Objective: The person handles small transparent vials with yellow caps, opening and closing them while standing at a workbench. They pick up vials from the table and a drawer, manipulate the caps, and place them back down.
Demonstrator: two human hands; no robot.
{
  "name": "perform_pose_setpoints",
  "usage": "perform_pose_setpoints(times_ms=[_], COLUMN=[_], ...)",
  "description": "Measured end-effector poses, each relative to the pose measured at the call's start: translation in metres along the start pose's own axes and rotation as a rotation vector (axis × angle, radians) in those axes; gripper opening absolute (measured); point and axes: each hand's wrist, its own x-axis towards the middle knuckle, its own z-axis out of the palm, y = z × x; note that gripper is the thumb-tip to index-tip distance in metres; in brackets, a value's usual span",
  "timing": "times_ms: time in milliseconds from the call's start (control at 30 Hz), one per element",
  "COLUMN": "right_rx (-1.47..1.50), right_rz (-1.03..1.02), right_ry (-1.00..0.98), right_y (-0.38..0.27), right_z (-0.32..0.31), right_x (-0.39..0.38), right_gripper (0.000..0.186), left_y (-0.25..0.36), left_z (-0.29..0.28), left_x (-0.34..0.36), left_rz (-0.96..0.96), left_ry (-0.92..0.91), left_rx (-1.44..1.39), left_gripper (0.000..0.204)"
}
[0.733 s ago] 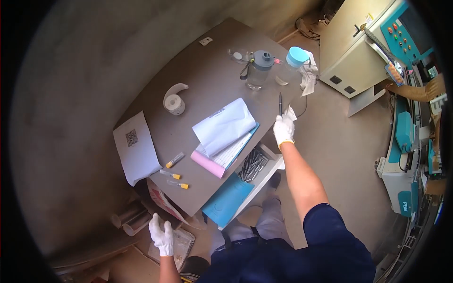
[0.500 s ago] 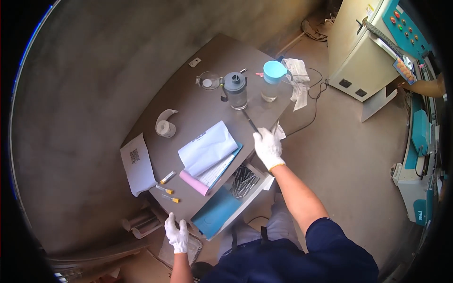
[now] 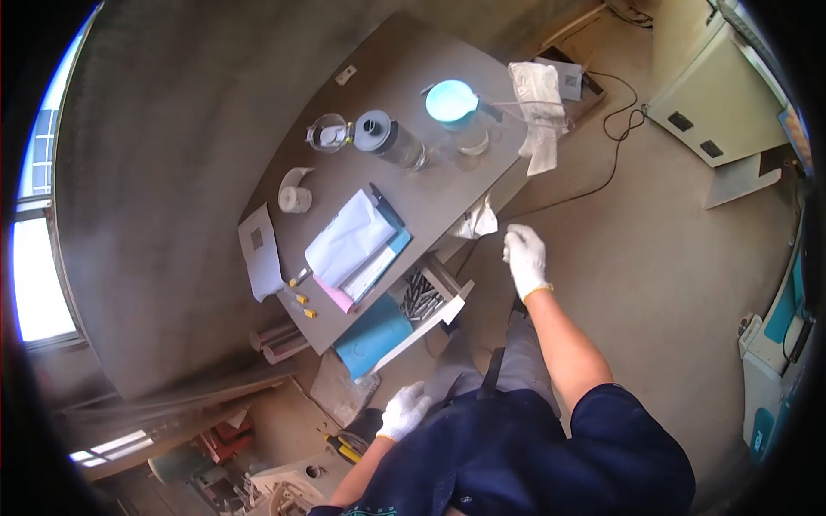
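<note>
My right hand (image 3: 525, 256), in a white glove, is off the desk's right side, fingers curled, with nothing visible in them. My gloved left hand (image 3: 404, 413) is low near my waist, fingers loosely apart and empty. The grey desk (image 3: 292, 146) carries papers (image 3: 342, 234) on a blue-and-pink pad, a dark slender item (image 3: 385, 203) beside them, a paper roll (image 3: 294, 199), yellow-capped tubes (image 3: 309, 312), a grey-lidded bottle (image 3: 391, 139) and a blue-lidded jug (image 3: 451, 102). Its open drawer (image 3: 456, 308) holds several metal pieces (image 3: 419, 297) and a blue sheet (image 3: 372, 337).
A beige cabinet (image 3: 714, 90) stands at the upper right with cables (image 3: 615, 129) on the floor beside it. A white and teal machine (image 3: 761, 378) is at the right edge. A wall with windows (image 3: 43, 275) is on the left; tools (image 3: 335, 445) lie lower down.
My right hand has left the desk edge and no longer shows the pen. My left hand has moved right toward my waist. The view has shifted, bringing windows into sight.
</note>
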Motion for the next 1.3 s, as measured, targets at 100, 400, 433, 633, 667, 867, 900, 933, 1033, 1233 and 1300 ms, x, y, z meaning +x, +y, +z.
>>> perform_pose_setpoints(times_ms=[100, 400, 433, 633, 667, 867, 900, 933, 1033, 1233, 1300], right_rx=[0.135, 0.582, 0.573, 0.039, -0.013, 0.758, 0.738, 0.770, 0.708, 0.338, 0.330], right_rz=[0.152, 0.318, 0.265, -0.086, -0.148, 0.128, 0.109, 0.092, 0.143, 0.241, 0.232], right_ry=[-0.005, -0.105, -0.138, -0.115, -0.106, -0.255, -0.250, -0.273, -0.299, -0.280, -0.258], right_y=[0.012, 0.039, 0.042, 0.070, 0.075, 0.112, 0.120, 0.131, 0.137, 0.056, 0.061], right_z=[-0.015, 0.029, 0.033, 0.040, 0.039, 0.024, 0.019, 0.003, -0.025, -0.044, -0.060], right_x=[0.048, 0.151, 0.156, 0.194, 0.197, 0.233, 0.229, 0.238, 0.229, 0.093, 0.071], right_gripper=[0.036, 0.047, 0.047, 0.051, 0.051, 0.056, 0.060, 0.062, 0.065, 0.067, 0.069], left_y=[-0.016, -0.044, -0.043, -0.049, -0.050, -0.062, -0.076, -0.084, -0.079, -0.044, -0.025], left_z=[0.003, 0.052, 0.055, 0.060, 0.059, 0.060, 0.069, 0.071, 0.057, -0.011, -0.036], left_x=[-0.017, -0.070, -0.072, -0.090, -0.094, -0.100, -0.100, -0.099, -0.083, 0.032, 0.090], left_rz=[-0.121, -0.372, -0.375, -0.444, -0.469, -0.512, -0.499, -0.473, -0.383, 0.157, 0.304], left_ry=[0.022, -0.022, -0.035, -0.028, -0.017, -0.034, -0.026, -0.018, -0.011, 0.374, 0.402], left_rx=[-0.008, -0.256, -0.267, -0.266, -0.300, -0.377, -0.386, -0.388, -0.217, 0.033, 0.163], left_gripper=[0.057, 0.059, 0.058, 0.058, 0.058, 0.059, 0.059, 0.059, 0.057, 0.047, 0.049])
